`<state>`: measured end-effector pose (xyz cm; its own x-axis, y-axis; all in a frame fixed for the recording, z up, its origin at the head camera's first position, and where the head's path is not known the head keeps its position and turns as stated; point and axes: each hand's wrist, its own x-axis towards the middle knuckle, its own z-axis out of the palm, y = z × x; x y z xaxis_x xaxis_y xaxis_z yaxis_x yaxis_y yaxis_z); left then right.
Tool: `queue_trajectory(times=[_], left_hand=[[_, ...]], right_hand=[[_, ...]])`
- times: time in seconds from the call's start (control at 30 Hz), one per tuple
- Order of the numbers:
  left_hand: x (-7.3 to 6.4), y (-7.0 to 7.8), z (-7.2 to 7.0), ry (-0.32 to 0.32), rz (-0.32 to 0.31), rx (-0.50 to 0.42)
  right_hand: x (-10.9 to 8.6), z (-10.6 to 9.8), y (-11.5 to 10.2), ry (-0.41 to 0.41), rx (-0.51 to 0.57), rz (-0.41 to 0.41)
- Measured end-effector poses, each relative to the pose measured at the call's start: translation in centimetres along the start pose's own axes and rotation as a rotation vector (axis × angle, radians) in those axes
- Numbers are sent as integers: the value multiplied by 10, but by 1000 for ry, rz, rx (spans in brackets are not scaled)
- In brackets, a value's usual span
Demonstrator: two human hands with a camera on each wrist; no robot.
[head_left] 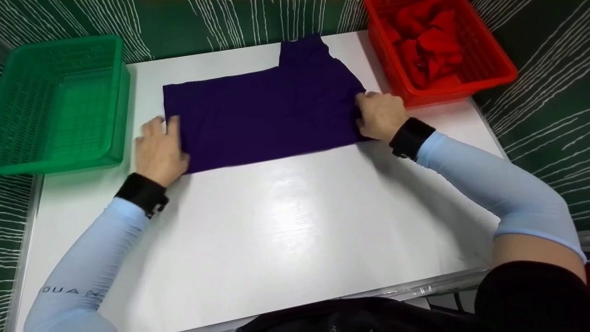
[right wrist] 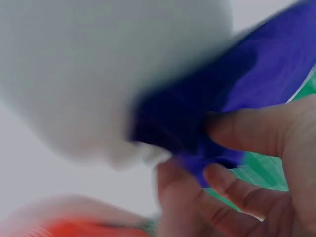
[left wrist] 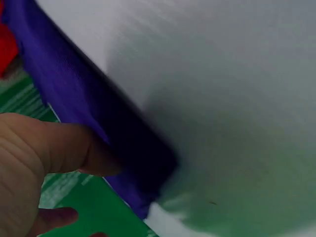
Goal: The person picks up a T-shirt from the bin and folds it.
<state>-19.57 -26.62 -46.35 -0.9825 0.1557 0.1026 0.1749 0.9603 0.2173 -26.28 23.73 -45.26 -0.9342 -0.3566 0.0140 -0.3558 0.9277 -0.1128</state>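
A dark purple T-shirt (head_left: 258,115), folded in half, lies flat on the white table, one short sleeve pointing toward the wall. At its left end is my left hand (head_left: 159,150), fingers spread and extended; in the left wrist view the thumb (left wrist: 81,148) lies against the cloth (left wrist: 133,143) near a corner. My right hand (head_left: 381,115) pinches the shirt's right end, fingers bent at the edge. The right wrist view shows the thumb (right wrist: 252,131) over the purple fabric (right wrist: 182,118) and the fingers (right wrist: 237,190) below it.
At the left of the table (head_left: 286,230) stands a green plastic basket (head_left: 117,106) with nothing visible inside. A red basket (head_left: 461,90) at the back right holds crumpled red cloth (head_left: 433,44). A green wall (head_left: 239,27) with white streaks rises behind.
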Motion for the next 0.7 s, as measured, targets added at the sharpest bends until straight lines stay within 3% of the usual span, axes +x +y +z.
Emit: queue_trajectory(times=[0.07,0.13,0.23,0.3,0.4,0.5,0.6,0.7], left_hand=[[9,30,7,1,104,44],[19,66,19,-66,218,46],[30,112,38,-235,338,49],[33,130,50,-352,355,45],[38,136,66,-500,309,36],[45,127,75,-612,243,19],[48,113,75,-663,186,-16],[44,90,70,-641,126,-50]], right_hand=[[7,3,-25,29,-25,-91],[15,10,-53,-4,-20,-192],[26,27,-94,-180,10,-324],[31,41,-113,-293,14,-374],[37,55,-126,-384,20,-370],[41,63,-121,-410,46,-297],[45,63,-104,-423,87,-203],[49,56,-75,-426,87,-126]])
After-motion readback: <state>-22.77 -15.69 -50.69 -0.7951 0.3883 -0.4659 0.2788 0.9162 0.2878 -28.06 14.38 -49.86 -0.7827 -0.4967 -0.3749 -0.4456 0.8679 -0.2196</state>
